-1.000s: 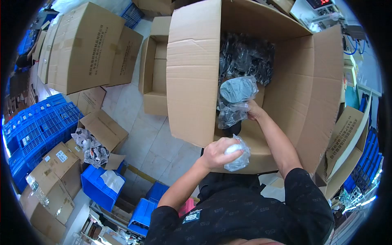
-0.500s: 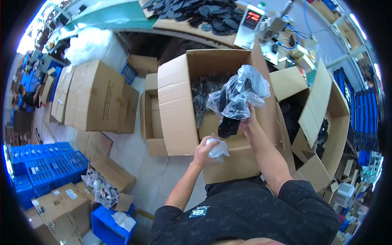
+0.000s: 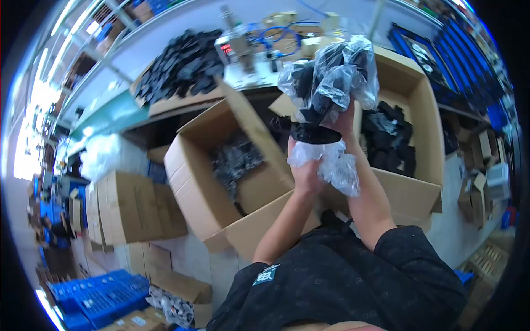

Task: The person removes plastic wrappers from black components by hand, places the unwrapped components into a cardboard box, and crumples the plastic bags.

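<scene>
Black parts (image 3: 338,77) in clear bags, held up at twelve o'clock.
The right hand (image 3: 343,120) grips the bags. The left hand (image 3: 306,174) curls around crumpled plastic (image 3: 338,168) just below. One open box (image 3: 190,179) sits at eight o'clock, a second box (image 3: 432,124) at three.

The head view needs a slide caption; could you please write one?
Left hand holds crumpled clear plastic; right hand grips bagged black parts near open brown cardboard boxes.

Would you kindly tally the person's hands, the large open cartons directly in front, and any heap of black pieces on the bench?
Left hand and right hand: 2
Large open cartons: 2
Bench heap of black pieces: 1
Total: 5
</scene>
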Tool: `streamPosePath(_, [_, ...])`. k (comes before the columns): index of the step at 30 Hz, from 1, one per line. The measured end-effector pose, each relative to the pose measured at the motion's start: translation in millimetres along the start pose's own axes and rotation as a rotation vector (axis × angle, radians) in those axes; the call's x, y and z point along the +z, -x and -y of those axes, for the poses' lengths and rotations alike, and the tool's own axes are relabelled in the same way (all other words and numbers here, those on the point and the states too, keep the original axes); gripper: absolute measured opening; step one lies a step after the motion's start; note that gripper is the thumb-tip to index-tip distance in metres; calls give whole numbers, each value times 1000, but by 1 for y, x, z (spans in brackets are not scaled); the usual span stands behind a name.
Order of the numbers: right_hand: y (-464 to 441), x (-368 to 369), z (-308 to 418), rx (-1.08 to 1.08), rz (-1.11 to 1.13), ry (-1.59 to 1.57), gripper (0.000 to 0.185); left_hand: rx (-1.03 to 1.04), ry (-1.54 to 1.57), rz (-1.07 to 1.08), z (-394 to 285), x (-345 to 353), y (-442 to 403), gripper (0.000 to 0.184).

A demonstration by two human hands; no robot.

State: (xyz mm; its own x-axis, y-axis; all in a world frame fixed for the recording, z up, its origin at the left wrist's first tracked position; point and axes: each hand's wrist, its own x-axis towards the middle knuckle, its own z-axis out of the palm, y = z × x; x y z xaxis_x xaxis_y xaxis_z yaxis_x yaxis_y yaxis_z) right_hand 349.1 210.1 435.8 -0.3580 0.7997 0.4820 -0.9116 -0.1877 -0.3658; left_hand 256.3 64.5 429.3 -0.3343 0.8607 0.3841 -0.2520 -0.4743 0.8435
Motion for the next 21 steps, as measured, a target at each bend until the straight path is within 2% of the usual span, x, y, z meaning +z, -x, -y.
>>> streamPosePath(1, [1,5,42,3,91,-43,41,-329,546,-40,-16,46,-11,62])
streamPosePath(2, [11,-11,79,-25,73,-35,41,-356,545,-18,-4,73,-12,62])
streamPosePath(4, [33,-56,157,-100,-147,119,38,-483,328,97,24,121,-15,51])
streamPosePath(6, [59,-57,207,-175,-351,314,39,-538,295,126,52,158,-15,48])
streamPosePath(7, [79,-67,226,-195,-375,310,39,-566,277,140,65,173,-13,46])
streamPosePath(9, [117,-90,261,-111,-827,672,39,-595,267,164,87,193,-10,46])
streamPosePath(10, [129,-93,271,-94,-915,542,41,-618,224,200,97,201,-8,46])
streamPosePath(11, [139,-104,281,-95,-933,536,41,-639,181,234,106,207,-7,46])
streamPosePath(13, [164,-130,296,-81,-752,541,43,-668,163,262,116,213,-4,46])
streamPosePath(14, [171,-139,302,-114,-818,532,61,-669,32,278,114,215,-5,45])
streamPosePath(15, [178,-147,309,-124,-823,527,61,-659,-98,300,113,216,-10,44])
streamPosePath(17, [186,-149,317,-7,-839,1057,62,-638,-132,360,117,206,-21,41])
streamPosePath(19, [187,-130,322,68,-881,1047,64,-108,-464,376,115,197,-32,40])
streamPosePath(20, [185,-119,322,101,-844,1136,64,-280,-238,433,95,201,-39,39])
streamPosePath(21, [183,-112,319,131,-809,1225,63,-282,-244,441,90,207,-45,39])
